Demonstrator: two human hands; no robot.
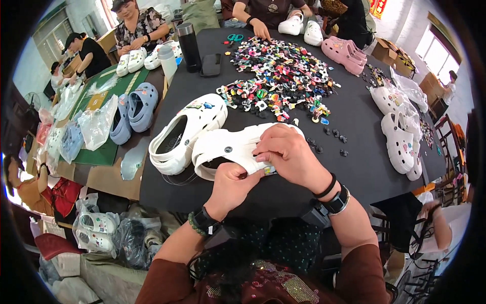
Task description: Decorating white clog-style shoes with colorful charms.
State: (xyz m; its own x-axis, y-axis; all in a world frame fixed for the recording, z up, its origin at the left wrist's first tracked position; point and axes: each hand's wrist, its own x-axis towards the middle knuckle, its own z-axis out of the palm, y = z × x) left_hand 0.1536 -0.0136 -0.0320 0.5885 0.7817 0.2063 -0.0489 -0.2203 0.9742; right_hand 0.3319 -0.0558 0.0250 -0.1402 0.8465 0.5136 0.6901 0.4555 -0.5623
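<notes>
A white clog [223, 139] lies tilted on its side on the black table in front of me. My left hand [230, 185] grips it near the foot opening, its thumb at the edge and some fingers hidden. Over the toe part, my right hand [286, 152] is closed, fingertips pinched against the clog's surface; whatever is between them is hidden. Bits of coloured charms show beneath that hand. Just left stands a second white clog [210, 114], with colourful charms on its toe. Beyond the clogs spreads a large pile of small colourful shoe charms [278, 76].
Several dark charms [336, 134] lie right of my hand. White clogs [397, 144] and pink clogs [344, 53] stand at the right. A black tumbler [188, 48], a phone [211, 65] and blue clogs [142, 109] are left. Across the table, a person's hand [260, 29] touches the pile.
</notes>
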